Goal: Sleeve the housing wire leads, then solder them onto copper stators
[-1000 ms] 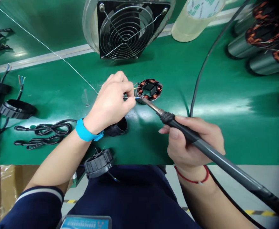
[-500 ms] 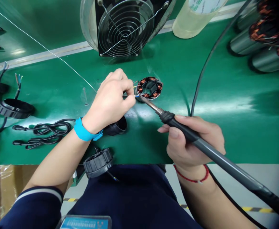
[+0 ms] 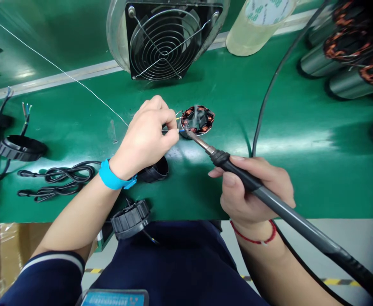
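My left hand (image 3: 149, 134) is closed in a pinch beside a motor stator (image 3: 209, 121) with copper windings. A thin strand of solder wire (image 3: 87, 88) runs from the upper left into this hand. At the fingertips a short blue lead meets the stator's left rim; the fingers hide exactly how it is held. My right hand (image 3: 256, 191) is wrapped around a soldering iron (image 3: 288, 210), its tip touching or very near the stator's lower left edge by that lead. Smoke rises over the stator. A black plastic housing (image 3: 156, 172) lies partly under my left wrist.
A fan (image 3: 163, 53) with a wire guard stands behind the stator. Beside it is a tape roll (image 3: 250, 32). More stators (image 3: 320, 61) stand at right, near the iron's cable (image 3: 266, 97). Coiled cables (image 3: 66, 174) and black rings (image 3: 22, 148) lie left; a ribbed cap (image 3: 130, 219) sits at the front edge.
The view has shifted slightly. Smoke over the stator is thicker now. Both hands keep their grips, and the iron's tip stays at the stator's edge.
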### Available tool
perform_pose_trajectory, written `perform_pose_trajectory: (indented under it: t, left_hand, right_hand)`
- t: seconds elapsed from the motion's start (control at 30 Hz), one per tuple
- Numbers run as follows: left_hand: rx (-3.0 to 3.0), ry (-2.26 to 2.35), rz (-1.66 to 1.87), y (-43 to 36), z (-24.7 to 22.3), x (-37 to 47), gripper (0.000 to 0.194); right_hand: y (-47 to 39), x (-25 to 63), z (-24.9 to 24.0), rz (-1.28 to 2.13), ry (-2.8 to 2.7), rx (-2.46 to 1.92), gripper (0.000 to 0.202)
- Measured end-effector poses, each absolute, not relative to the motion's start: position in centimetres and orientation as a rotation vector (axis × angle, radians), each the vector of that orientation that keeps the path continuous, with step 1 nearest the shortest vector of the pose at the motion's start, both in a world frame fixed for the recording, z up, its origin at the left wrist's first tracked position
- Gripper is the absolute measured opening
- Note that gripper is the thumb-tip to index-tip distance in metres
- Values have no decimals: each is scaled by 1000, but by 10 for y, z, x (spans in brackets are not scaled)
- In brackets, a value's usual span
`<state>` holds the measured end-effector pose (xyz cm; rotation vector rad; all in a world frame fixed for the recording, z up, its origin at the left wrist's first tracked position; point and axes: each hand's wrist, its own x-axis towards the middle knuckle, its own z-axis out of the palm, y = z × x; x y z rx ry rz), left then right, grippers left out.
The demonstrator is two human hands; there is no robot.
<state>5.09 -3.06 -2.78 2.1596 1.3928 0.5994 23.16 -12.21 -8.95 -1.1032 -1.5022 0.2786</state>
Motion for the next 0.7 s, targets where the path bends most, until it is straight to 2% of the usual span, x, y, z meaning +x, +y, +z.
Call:
perform_pose_trajectory:
  t: [0.17, 0.3, 0.43, 0.57, 0.7]
  left_hand:
    - [2169, 1388, 614, -30, -28, 50, 18]
    - [2167, 1378, 618, -30, -28, 49, 16]
    - [2153, 1367, 618, -30, -28, 48, 14]
    - [2126, 1360, 617, -29, -28, 47, 14]
    - [2091, 1346, 622, -29, -28, 47, 15]
  right_hand:
    - [-116, 232, -78, 291, -1490, -1176, 36]
    - [-92, 234, -58, 582, -1464, -1191, 36]
    - [-64, 237, -48, 775, -1703, -1215, 32]
    - [-50, 230, -55, 697, -1887, -1198, 44]
    - [-48, 220, -64, 537, -1941, -1253, 40]
